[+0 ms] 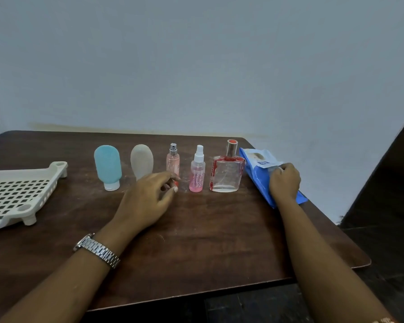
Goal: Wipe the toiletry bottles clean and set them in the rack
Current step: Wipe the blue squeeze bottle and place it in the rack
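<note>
Several toiletry bottles stand in a row on the brown table: a blue tube, a beige tube, a slim pink spray bottle, a small pink spray bottle and a square glass perfume bottle with a red cap. My left hand hovers in front of the beige tube and the slim spray bottle, fingers loosely curled, holding nothing. My right hand lies on a blue wipes pack, fingers pinching at its opening flap. The white perforated rack sits at the far left.
A pale wall rises right behind the table. The table's right edge falls off to a dark floor and a dark panel at the far right. Bare wood stretches between the bottles and the near edge.
</note>
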Demonstrator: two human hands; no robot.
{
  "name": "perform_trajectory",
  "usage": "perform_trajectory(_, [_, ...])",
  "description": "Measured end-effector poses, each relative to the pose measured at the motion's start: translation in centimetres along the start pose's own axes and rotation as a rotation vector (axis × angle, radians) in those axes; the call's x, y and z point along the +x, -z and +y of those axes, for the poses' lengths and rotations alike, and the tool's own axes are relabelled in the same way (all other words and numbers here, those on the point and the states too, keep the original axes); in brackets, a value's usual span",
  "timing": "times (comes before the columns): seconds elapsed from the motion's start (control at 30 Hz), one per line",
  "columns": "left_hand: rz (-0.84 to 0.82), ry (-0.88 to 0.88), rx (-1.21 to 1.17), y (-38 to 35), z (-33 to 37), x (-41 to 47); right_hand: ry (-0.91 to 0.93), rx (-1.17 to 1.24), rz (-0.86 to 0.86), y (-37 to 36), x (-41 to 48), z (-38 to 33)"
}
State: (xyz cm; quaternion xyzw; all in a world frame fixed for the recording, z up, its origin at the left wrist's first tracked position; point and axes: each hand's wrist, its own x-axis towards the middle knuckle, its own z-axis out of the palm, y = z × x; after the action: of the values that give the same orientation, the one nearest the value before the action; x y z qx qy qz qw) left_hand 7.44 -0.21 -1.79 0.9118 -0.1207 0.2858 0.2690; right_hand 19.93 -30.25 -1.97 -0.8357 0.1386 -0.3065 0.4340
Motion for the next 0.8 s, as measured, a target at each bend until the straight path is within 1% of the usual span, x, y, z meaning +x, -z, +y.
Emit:
perform_trajectory(0.13, [-0.007, -0.01, 0.013, 0.1, 0.1, -0.2, -0.075, 0.158, 0.108, 0.4, -0.3, -0.3])
perform_trajectory(0.2, [-0.001, -0.009, 0.018, 0.2, 0.0, -0.3, -0.086, 0.239, 0.18, 0.6, -0.4, -0.5])
perform_trajectory(0.27, [0.006, -0.011, 0.022, 0.3, -0.1, -0.4, -0.069, 0.356, 0.215, 0.8, -0.6, -0.8])
perform_trajectory(0.37, [0.004, -0.023, 0.04, 0.2, -0.1, -0.6, -0.02, 0.44, 0.221, 1.2, -1.2, -1.4])
perform_trajectory(0.53, [0.028, -0.038, 0.086, 0.4, -0.4, -0.6, 0.053, 0.454, 0.193, 1.5, -3.0, -2.9])
perform_trajectory(0.6, [0.099, -0.002, 0.074, 1.1, -0.8, -0.5, 0.075, 0.479, 0.214, 1.6, -4.0, -3.8])
perform_trajectory(0.67, [0.232, 0.063, 0.014, 2.2, -1.1, -0.4, 0.091, 0.564, 0.188, 1.5, -5.5, -4.9])
perform_trajectory(0.73, [0.431, 0.099, 0.022, 3.4, -1.6, 0.0, 0.129, 0.639, 0.101, 1.3, -7.5, -6.4])
perform_trajectory(0.8, [0.593, 0.166, 0.031, 4.7, -2.3, 0.3, 0.158, 0.746, -0.046, 0.7, -9.5, -8.0])
